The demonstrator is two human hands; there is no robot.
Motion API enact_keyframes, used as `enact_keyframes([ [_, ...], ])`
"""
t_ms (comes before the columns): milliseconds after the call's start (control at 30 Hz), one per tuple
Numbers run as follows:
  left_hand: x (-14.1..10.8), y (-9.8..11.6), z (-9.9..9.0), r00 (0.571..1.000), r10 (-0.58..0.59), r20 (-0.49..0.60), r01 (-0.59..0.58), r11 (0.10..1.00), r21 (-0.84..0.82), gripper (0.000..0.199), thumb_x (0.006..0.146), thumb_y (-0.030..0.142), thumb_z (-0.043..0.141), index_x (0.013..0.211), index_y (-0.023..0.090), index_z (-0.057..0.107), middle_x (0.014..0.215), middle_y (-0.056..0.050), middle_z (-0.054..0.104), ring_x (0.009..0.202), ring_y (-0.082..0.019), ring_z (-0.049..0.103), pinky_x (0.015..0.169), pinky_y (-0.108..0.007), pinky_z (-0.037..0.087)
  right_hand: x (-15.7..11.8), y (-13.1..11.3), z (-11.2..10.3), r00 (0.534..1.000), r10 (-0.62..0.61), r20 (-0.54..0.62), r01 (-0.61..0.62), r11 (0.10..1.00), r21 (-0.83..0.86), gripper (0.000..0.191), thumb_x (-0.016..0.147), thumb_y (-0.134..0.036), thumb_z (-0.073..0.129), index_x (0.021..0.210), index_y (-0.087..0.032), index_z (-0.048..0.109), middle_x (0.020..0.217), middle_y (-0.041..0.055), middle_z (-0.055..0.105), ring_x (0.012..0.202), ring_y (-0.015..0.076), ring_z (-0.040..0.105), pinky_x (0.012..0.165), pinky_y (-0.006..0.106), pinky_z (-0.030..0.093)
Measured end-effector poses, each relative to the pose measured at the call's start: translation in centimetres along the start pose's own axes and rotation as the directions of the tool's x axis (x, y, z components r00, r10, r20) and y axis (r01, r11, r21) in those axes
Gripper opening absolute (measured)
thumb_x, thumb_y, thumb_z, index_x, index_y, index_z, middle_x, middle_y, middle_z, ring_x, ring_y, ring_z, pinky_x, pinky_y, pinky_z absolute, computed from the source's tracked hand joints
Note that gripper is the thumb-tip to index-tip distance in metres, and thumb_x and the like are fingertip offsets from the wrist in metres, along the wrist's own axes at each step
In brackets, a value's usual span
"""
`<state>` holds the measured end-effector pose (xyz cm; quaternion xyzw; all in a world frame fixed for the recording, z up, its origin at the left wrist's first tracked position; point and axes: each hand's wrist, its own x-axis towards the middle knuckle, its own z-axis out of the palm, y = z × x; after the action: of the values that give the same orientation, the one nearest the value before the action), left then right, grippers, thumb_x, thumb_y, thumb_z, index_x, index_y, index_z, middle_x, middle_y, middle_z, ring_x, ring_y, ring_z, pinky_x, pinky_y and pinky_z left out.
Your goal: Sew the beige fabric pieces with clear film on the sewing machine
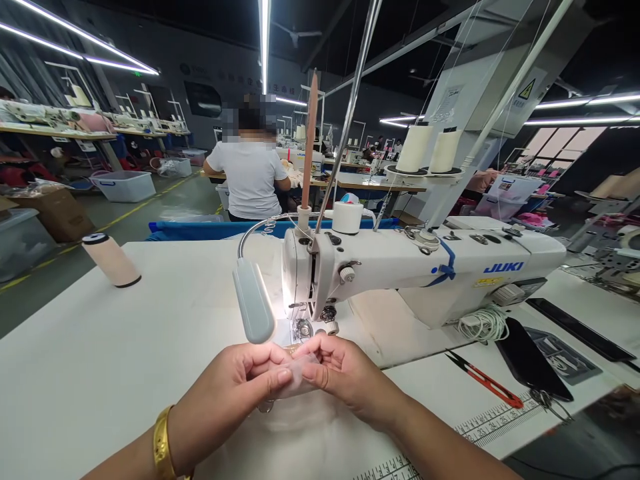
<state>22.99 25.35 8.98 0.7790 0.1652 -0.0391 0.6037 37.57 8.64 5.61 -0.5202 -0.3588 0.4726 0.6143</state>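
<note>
A small piece of pale, sheer fabric (299, 379) is pinched between my two hands, just in front of the needle area of a white sewing machine (380, 260). My left hand (240, 377), with a gold bracelet at the wrist, grips the fabric's left side between thumb and fingers. On its right side, the thumb and fingers of my right hand (345, 373) are closed on it. The presser foot (303, 330) stands just beyond my fingertips. A grey lamp head (254, 303) hangs close above my left hand and lights the spot.
Red thread snips (487, 380), a black phone (533, 360) and a coil of pale cord (484, 325) lie at the right. A peach thread cone (113, 261) stands at the left. A person in a white shirt (249, 177) sits beyond the table.
</note>
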Motion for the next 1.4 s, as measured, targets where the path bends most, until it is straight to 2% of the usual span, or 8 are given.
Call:
enact_keyframes([
  [167, 0.0, -0.4, -0.1, 1.0, 0.001, 0.017, 0.0, 1.0, -0.015, 0.048, 0.091, 0.066, 0.066, 0.094, 0.019, 0.073, 0.075, 0.001, 0.053, 0.073, -0.018, 0.042, 0.067, -0.028, 0.033, 0.2, 0.0, 0.1, 0.998, -0.035, -0.043, 0.036, 0.999, 0.014, 0.041, 0.083, -0.054, 0.088, 0.091, -0.02, 0.068, 0.088, -0.0001, 0.067, 0.086, 0.0177, 0.064, 0.085, 0.032, 0.049],
  [267, 0.0, -0.7, -0.1, 1.0, 0.011, 0.001, -0.011, 1.0, -0.023, 0.051, 0.093, 0.069, 0.061, 0.083, 0.019, 0.066, 0.075, 0.002, 0.049, 0.072, -0.018, 0.04, 0.067, -0.028, 0.032, 0.2, 0.1, 0.0, 0.996, -0.047, -0.081, 0.047, 0.999, -0.009, 0.041, 0.083, -0.053, 0.088, 0.086, -0.019, 0.065, 0.084, -0.0016, 0.061, 0.083, 0.0159, 0.057, 0.08, 0.029, 0.044],
  [367, 0.1, -1.0, -0.1, 1.0, 0.03, -0.008, -0.03, 1.0, -0.002, 0.056, 0.093, 0.073, 0.057, 0.074, 0.02, 0.056, 0.074, 0.002, 0.044, 0.07, -0.017, 0.037, 0.065, -0.028, 0.03, 0.2, 0.1, -0.1, 0.995, -0.06, -0.085, 0.058, 0.998, -0.019, 0.041, 0.086, -0.053, 0.086, 0.087, -0.019, 0.064, 0.084, -0.0013, 0.059, 0.082, 0.0157, 0.053, 0.078, 0.029, 0.041],
  [700, 0.4, -0.6, 0.0, 0.999, 0.045, -0.027, -0.043, 0.997, 0.058, 0.055, 0.093, 0.07, 0.056, 0.069, 0.021, 0.05, 0.071, 0.004, 0.042, 0.067, -0.016, 0.034, 0.062, -0.027, 0.027, 0.0, 0.0, -0.3, 0.989, -0.101, -0.105, 0.094, 0.993, -0.068, 0.04, 0.091, -0.055, 0.08, 0.087, -0.019, 0.061, 0.081, -0.0028, 0.054, 0.076, 0.0143, 0.046, 0.073, 0.028, 0.035],
  [833, 0.4, -1.0, 0.1, 0.997, 0.066, -0.037, -0.063, 0.994, 0.089, 0.057, 0.095, 0.071, 0.052, 0.07, 0.02, 0.053, 0.069, 0.004, 0.042, 0.066, -0.015, 0.035, 0.061, -0.027, 0.028, 0.0, -0.1, -0.2, 0.987, -0.111, -0.112, 0.103, 0.992, -0.079, 0.042, 0.091, -0.056, 0.079, 0.085, -0.02, 0.06, 0.08, -0.0032, 0.052, 0.076, 0.0143, 0.046, 0.073, 0.028, 0.035],
  [1000, 0.1, -1.2, 0.2, 0.995, 0.071, -0.073, -0.064, 0.994, 0.087, 0.053, 0.095, 0.07, 0.052, 0.081, 0.02, 0.062, 0.072, 0.003, 0.045, 0.067, -0.016, 0.039, 0.062, -0.025, 0.031, -0.1, 0.0, -0.2, 0.986, -0.109, -0.126, 0.096, 0.99, -0.102, 0.042, 0.092, -0.057, 0.077, 0.083, -0.02, 0.06, 0.079, -0.0026, 0.053, 0.077, 0.0153, 0.048, 0.075, 0.029, 0.037],
  [1400, -0.1, -0.1, 0.2, 0.995, 0.054, -0.084, -0.043, 0.991, 0.124, 0.054, 0.092, 0.07, 0.051, 0.074, 0.019, 0.059, 0.071, 0.003, 0.047, 0.067, -0.016, 0.039, 0.063, -0.027, 0.03, -0.2, 0.5, -0.5, 0.984, -0.119, -0.135, 0.104, 0.988, -0.113, 0.035, 0.096, -0.055, 0.075, 0.092, -0.022, 0.065, 0.089, -0.0005, 0.06, 0.085, 0.0173, 0.054, 0.081, 0.03, 0.042],
])
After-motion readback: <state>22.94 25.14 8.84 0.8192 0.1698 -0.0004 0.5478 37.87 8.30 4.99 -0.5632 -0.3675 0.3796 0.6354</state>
